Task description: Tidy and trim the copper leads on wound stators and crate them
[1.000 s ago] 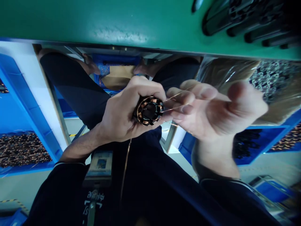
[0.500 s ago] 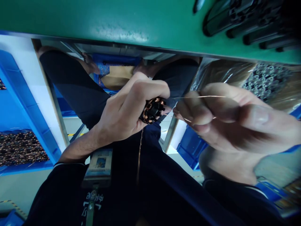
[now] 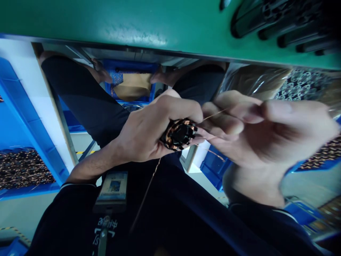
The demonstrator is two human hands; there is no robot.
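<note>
Wrapped tight, the grip of the left hand (image 3: 145,137) closes round a small stator (image 3: 179,134) at the centre of the view. It is a black core wound with copper coils, and its open face is turned toward 3 o'clock. Just beside it at 3 o'clock is the right hand (image 3: 269,137), blurred. Its grip is all but closed, the fingertips pinching fine copper leads (image 3: 213,114) that run off the stator's rim. Another thin wire (image 3: 146,197) trails from under the stator toward 7 o'clock, across the dark clothing. A green tabletop (image 3: 133,17) spans 12 o'clock, with black tools (image 3: 279,21) lying on it at 1 o'clock. Below its edge at 2 o'clock sits a clear bag of ring parts (image 3: 303,83). A blue bin (image 3: 26,191) of copper-wound parts sits at 9 o'clock — a badge (image 3: 113,185) hangs at 7 o'clock.
</note>
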